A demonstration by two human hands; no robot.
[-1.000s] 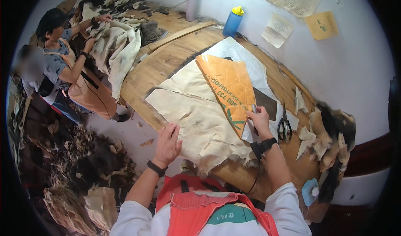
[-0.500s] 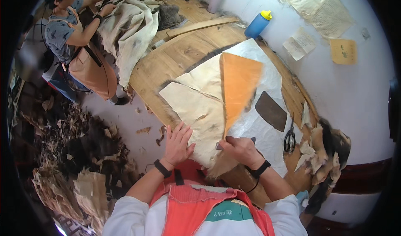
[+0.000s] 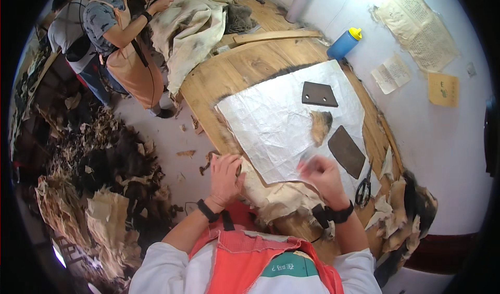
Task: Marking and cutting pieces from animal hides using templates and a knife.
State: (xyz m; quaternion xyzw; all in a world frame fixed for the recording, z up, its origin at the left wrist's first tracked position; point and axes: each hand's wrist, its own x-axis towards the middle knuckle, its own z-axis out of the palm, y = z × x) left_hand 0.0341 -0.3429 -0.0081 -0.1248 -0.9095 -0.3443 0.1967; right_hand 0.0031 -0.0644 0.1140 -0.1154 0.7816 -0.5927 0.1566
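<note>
My left hand lies at the near left edge of the white sheet, palm down on cream hide, fingers stretched out. My right hand is over the sheet's near right part; its fingers are smeared by motion, so what they hold, if anything, is hidden. The crinkled white sheet spreads over the tabletop, with fur showing along its far and left edges. On it lie a dark plate with two holes, a tan and black fur tuft and a dark angled plate. Crumpled cream hide hangs at the near edge.
Black scissors lie right of the sheet, beside hide scraps. A blue bottle with yellow cap and a grey flask stand at the back. Far left, a co-worker handles pale hide. Fur scraps heap on the floor.
The cream hide and orange piece no longer cover the sheet, exposing the holed plate and fur tuft. My right hand has moved up and slightly right; the view has shifted left.
</note>
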